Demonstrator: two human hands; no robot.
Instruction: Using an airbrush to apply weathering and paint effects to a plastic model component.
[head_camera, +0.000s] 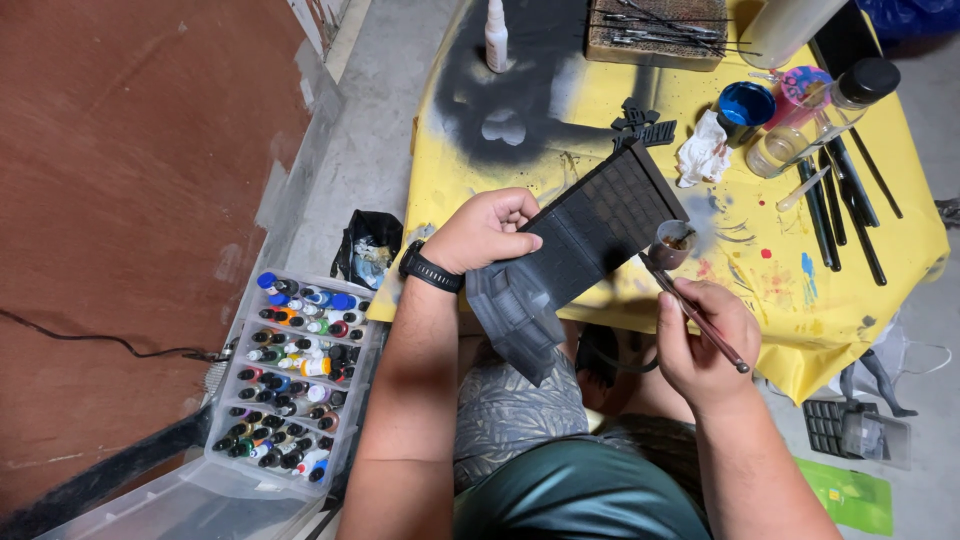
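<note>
My left hand (482, 232), with a black watch on the wrist, grips a dark grey model piece (585, 240) that has a tiled, roof-like panel, tilted over my lap at the table edge. My right hand (702, 340) holds a thin brown paintbrush (692, 314) whose tip points up toward the panel's right edge. A small round cup (673, 243) of brownish paint sits right beside the brush tip, against the panel. How the cup is supported is unclear.
A yellow table cover (790, 290) carries black spray marks, a blue-lidded jar (746, 105), a glass jar (800, 140), a crumpled white tissue (703, 152), several dark brushes (845, 205) and a white bottle (496, 35). A clear case of several paint bottles (290, 370) stands at my left on the floor.
</note>
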